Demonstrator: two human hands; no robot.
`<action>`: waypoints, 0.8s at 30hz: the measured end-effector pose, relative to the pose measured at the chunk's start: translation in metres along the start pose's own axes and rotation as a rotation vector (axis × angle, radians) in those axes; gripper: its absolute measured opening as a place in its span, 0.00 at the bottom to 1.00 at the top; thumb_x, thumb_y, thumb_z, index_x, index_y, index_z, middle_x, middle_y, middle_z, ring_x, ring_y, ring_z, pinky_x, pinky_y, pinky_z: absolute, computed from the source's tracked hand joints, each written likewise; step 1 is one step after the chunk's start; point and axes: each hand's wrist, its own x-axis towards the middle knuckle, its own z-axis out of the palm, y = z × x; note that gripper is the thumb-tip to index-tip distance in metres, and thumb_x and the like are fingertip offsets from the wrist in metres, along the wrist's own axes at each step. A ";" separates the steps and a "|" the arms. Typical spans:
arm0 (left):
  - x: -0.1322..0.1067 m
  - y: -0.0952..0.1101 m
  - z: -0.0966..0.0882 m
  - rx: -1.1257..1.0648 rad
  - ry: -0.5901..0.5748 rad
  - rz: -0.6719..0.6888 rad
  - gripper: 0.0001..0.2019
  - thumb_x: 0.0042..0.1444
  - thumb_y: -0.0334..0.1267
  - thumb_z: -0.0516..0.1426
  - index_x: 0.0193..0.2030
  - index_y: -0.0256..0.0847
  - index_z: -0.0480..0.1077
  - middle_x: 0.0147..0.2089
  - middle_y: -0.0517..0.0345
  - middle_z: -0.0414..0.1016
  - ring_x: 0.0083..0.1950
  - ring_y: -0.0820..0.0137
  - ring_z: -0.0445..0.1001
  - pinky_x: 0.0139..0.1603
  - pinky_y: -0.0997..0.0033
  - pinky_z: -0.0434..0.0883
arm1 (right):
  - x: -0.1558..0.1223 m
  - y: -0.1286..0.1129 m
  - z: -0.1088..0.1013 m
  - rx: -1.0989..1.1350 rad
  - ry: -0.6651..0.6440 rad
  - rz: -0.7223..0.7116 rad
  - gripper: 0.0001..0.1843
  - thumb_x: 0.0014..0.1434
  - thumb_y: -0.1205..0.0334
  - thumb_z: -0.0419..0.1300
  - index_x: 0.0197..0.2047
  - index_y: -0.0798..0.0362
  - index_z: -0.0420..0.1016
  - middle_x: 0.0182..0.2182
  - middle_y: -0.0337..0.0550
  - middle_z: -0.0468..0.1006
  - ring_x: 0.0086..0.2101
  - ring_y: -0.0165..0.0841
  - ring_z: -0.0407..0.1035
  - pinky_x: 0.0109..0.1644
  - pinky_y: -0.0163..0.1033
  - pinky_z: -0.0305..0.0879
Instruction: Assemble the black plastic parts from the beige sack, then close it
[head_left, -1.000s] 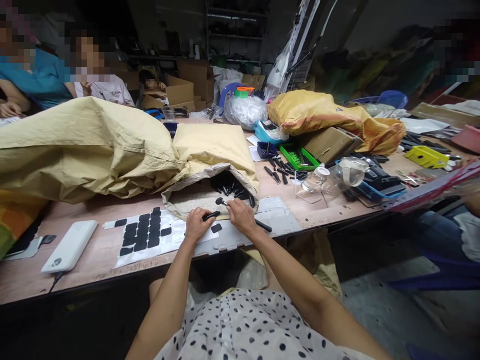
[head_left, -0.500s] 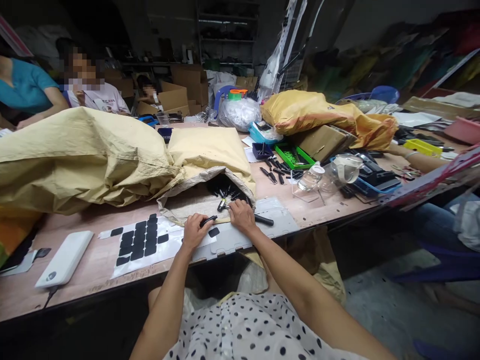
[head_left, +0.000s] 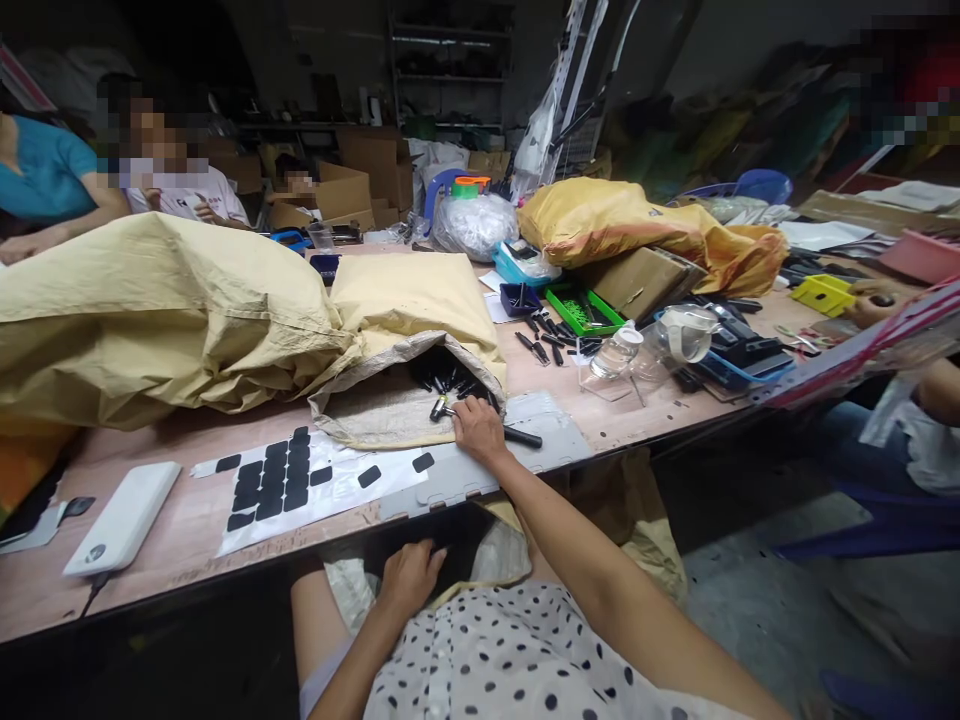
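Black-handled, one small hammer (head_left: 523,437) lies in the right hand (head_left: 478,430), fingers closed around it, head showing left, handle right. The left hand (head_left: 411,575) is below the near table edge; whether it grips anything I cannot tell. Two beige sacks lie beyond: a bulky sack (head_left: 165,300) left, an open sack (head_left: 416,290) directly behind the hammer.

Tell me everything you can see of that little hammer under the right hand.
The hammer has a small head, black with a yellowish part, on a shiny, metal-looking neck, and a thick black handle. It lies roughly level across the picture, its middle hidden by the right hand gripping it. The head is over the pale mouth of the open sack; whether it touches is unclear.
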 end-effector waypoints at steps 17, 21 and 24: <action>0.148 0.057 -0.183 -0.513 0.716 -0.132 0.11 0.58 0.39 0.54 0.40 0.41 0.78 0.42 0.48 0.83 0.47 0.59 0.80 0.47 0.64 0.73 | -0.004 -0.001 0.002 0.008 0.039 -0.022 0.09 0.65 0.64 0.55 0.46 0.51 0.76 0.39 0.48 0.73 0.41 0.40 0.62 0.43 0.42 0.56; 0.181 0.063 -0.184 -0.459 0.693 -0.265 0.12 0.54 0.41 0.59 0.42 0.40 0.78 0.45 0.38 0.82 0.50 0.50 0.80 0.46 0.56 0.73 | -0.006 0.001 0.004 0.019 0.050 -0.023 0.09 0.65 0.64 0.55 0.45 0.51 0.76 0.39 0.48 0.72 0.41 0.40 0.62 0.43 0.41 0.56; 0.189 0.064 -0.179 -0.425 0.675 -0.319 0.12 0.53 0.41 0.60 0.41 0.40 0.78 0.46 0.35 0.82 0.50 0.47 0.80 0.44 0.54 0.73 | -0.007 0.002 0.006 0.020 0.058 -0.025 0.09 0.65 0.64 0.55 0.44 0.50 0.76 0.38 0.48 0.72 0.41 0.40 0.62 0.43 0.41 0.56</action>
